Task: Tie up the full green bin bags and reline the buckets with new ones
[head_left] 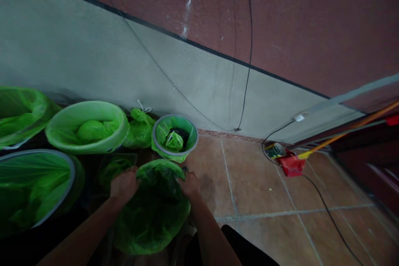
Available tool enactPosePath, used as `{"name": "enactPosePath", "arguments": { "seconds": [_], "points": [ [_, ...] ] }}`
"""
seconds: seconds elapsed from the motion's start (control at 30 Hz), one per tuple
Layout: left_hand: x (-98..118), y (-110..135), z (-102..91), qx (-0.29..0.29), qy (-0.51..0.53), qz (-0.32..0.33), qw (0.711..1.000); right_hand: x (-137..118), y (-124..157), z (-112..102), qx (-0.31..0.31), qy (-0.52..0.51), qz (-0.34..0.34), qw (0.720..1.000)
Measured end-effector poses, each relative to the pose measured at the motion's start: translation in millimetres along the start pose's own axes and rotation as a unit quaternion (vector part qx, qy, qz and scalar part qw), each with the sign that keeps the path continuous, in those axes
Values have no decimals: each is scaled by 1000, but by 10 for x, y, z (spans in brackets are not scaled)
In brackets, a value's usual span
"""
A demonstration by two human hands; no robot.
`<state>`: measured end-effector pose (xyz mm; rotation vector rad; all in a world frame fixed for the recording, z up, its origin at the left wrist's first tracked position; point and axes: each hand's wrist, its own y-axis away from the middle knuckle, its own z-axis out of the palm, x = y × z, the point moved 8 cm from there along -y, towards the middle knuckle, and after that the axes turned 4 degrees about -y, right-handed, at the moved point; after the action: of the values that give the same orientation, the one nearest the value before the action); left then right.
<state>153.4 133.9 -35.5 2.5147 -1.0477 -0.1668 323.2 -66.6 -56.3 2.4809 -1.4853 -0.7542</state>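
A green plastic bag spreads wide in front of me, its mouth gaping and its inside dark. At the left of its rim, my left hand is closed on the edge. My right hand grips the opposite edge. Whether a bin stands inside this bag I cannot tell. Just beyond it is a small round bin with a grey rim and a green liner, holding a knotted green bag and something black. Left of that bin leans a tied green bag.
More green-lined bins stand at the left: an oval one, a grey-rimmed one and another by the wall. A red dustpan, a can and a yellow pole are at the right. A black cable crosses the tiles.
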Motion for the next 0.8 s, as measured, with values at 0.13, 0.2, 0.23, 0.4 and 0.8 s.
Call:
{"name": "enactPosePath", "arguments": {
  "seconds": [0.13,0.2,0.23,0.4,0.8],
  "points": [
    [94,-51,-251,75,46,-5,996,-29,15,-263,25,-38,20,999],
    [251,-150,-374,105,90,40,990,-137,-7,-378,42,-58,1,997],
    [340,-207,-418,117,112,71,984,-200,-25,-404,46,-66,-12,997],
    [601,-453,-340,112,108,159,975,-355,-119,-278,52,-61,-26,996],
    [652,-481,-159,36,-8,148,988,-200,-168,1,-14,58,-2,998]
  ]
}}
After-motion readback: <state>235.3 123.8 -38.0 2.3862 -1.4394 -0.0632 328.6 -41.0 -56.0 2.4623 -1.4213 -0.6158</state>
